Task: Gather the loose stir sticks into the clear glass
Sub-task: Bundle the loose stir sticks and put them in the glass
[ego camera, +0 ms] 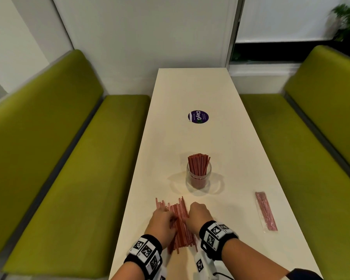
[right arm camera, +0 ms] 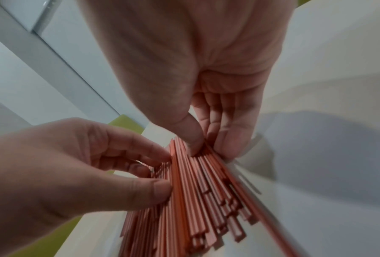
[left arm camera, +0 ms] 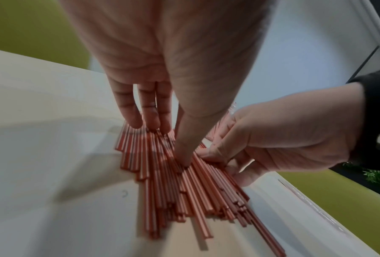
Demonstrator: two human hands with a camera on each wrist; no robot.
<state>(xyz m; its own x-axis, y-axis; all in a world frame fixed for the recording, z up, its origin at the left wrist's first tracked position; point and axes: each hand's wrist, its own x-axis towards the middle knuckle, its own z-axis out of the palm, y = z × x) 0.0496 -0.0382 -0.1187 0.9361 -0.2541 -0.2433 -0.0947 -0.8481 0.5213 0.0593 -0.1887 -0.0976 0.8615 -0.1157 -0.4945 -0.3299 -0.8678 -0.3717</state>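
A spread of loose red stir sticks [ego camera: 181,227] lies on the near part of the white table [ego camera: 220,138]. My left hand [ego camera: 163,218] is on the left of the pile. Its bent fingers [left arm camera: 148,120] touch the sticks' far ends and its thumb presses their middle, pinching a bunch. My right hand [ego camera: 197,216] is at the pile's right edge. There its thumb [right arm camera: 191,139] sits on top and its fingers lie along the side, gripping the sticks [right arm camera: 195,191]. Beyond the pile stands the clear glass [ego camera: 198,174], upright and holding many sticks.
A clear packet of red sticks [ego camera: 266,211] lies flat near the table's right edge. A round purple sticker [ego camera: 198,117] is further up the table. Green benches [ego camera: 69,158] flank the table on both sides.
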